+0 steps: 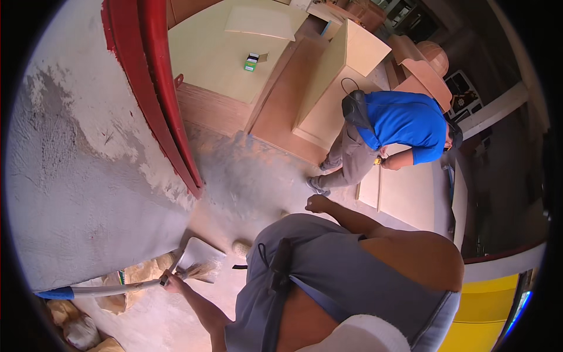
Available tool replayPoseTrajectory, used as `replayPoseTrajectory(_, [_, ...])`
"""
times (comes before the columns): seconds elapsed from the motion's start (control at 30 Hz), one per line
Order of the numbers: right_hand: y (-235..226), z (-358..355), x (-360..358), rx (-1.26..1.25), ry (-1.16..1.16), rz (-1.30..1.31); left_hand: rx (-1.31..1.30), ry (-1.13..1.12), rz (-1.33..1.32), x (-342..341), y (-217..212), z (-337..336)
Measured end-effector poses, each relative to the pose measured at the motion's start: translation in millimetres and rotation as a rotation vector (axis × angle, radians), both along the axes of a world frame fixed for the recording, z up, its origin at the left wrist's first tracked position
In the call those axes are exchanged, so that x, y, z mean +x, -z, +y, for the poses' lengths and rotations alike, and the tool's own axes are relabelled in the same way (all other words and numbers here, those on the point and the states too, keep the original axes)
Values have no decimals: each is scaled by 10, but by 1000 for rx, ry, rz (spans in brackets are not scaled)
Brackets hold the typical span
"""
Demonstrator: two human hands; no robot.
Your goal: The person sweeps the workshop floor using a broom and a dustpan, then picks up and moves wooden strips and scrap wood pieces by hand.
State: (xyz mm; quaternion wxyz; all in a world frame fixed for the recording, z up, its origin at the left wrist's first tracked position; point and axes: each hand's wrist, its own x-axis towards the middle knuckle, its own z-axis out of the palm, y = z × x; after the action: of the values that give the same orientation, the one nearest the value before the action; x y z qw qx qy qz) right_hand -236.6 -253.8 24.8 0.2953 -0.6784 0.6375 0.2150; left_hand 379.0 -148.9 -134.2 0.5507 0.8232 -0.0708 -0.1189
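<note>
broom (198, 271) grasped in left hand (171, 283), bristles at the dustpan.
the bristles meet the grey dustpan (196, 251), which sits on the floor (158, 324) near the foot of the rough grey wall (88, 205); the left fingers are closed round the broom's handle. right hand (317, 203) is clenched, well apart from the broom (contents, if any, cannot be told). crumpled brown paper (142, 273) lies just beside the handle. farther out, a co-worker in a blue shirt (404, 122) bends over pale boards (404, 190).
</note>
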Motion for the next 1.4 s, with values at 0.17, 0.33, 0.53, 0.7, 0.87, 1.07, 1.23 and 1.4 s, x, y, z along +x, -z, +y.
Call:
replayPoseTrajectory(0.17, [107, -162, -127, 9, -72, -14, 0, 78, -26, -173, -484, 185])
replayPoseTrajectory(0.33, [550, -476, -476, -101, -294, -121, -229, 125, -15, -692, -1183, 204])
replayPoseTrajectory(0.53, [911, -967, -747, -333, -821, -233, -338, 205, -134, -1530, -2176, -98])
replayPoseTrajectory(0.7, [611, -1535, -624, -56, -198, -510, -375, 347, -135, -2421, -2815, -801])
replayPoseTrajectory(0.87, [-17, -1849, -126, -115, -150, -871, -328, 658, -164, -3441, -3320, -1851])
replayPoseTrajectory(1.07, [-813, -2042, 290, -294, -253, -1366, -421, 1052, 3, -4422, -3957, -2919])
replayPoseTrajectory(1.23, [-1294, -2707, 103, -27, 13, -1487, -659, 1180, 226, -4869, -4529, -3564])
replayPoseTrajectory(1.4, [-1915, -3556, -136, -248, -165, -1553, -898, 1291, 295, -4960, -5070, -4296])
